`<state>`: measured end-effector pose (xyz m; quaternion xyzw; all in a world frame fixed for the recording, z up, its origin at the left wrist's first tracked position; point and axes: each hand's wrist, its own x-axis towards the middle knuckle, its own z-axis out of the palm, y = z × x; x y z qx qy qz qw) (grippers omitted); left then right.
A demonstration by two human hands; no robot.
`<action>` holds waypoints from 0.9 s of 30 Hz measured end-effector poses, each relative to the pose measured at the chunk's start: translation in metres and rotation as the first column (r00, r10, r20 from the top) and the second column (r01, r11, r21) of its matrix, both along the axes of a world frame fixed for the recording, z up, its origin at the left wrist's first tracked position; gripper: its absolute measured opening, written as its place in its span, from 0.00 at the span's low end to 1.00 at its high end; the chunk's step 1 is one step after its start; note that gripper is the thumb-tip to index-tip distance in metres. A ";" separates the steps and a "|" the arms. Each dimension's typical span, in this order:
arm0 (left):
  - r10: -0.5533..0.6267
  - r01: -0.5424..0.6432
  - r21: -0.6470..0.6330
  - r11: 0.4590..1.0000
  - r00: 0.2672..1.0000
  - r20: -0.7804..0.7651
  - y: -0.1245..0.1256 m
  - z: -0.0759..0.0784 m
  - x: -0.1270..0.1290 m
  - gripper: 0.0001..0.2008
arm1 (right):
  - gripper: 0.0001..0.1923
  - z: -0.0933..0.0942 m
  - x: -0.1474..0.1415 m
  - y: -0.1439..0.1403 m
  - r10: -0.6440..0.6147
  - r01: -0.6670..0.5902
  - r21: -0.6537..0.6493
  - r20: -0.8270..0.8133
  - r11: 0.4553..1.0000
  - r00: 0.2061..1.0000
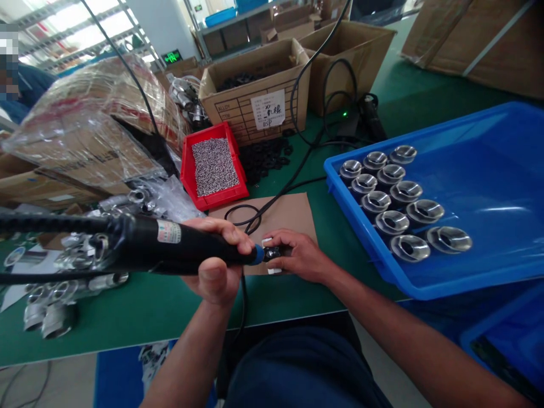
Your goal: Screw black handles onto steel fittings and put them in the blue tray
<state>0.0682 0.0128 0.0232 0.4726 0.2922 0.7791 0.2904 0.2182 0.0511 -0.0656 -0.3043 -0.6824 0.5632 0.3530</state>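
My left hand (219,266) is closed around a black electric screwdriver (170,246) with a blue collar near its tip. The tool lies nearly level, its tip meeting a small black part (272,253). My right hand (304,255) pinches that part between thumb and fingers; white covers show on the fingertips. Its exact shape is mostly hidden by the fingers and the tool. Beneath both hands lies a flat piece of cardboard (293,212) on the green table.
A red bin (215,195) of small metal pieces stands behind the cardboard, beside loose black parts (267,158). At right, a blue tray (408,289) bears several metal fittings (391,222). More fittings (59,317) lie left. Cardboard boxes (255,90) line the back; black cables (293,181) cross the table.
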 end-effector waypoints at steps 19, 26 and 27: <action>0.006 -0.005 0.001 1.000 0.999 -0.051 -0.001 -0.005 0.004 0.21 | 0.17 0.000 0.000 0.002 0.027 -0.027 0.004 -0.005 1.000 1.000; 0.018 -0.016 -0.051 0.999 0.999 0.045 -0.001 0.000 -0.007 0.21 | 0.19 0.000 0.002 0.002 0.037 -0.039 0.083 0.029 0.996 0.999; 0.029 -0.021 -0.090 0.996 0.995 0.098 -0.003 0.001 -0.012 0.22 | 0.22 0.001 0.002 0.003 0.042 -0.048 0.113 0.062 0.992 0.997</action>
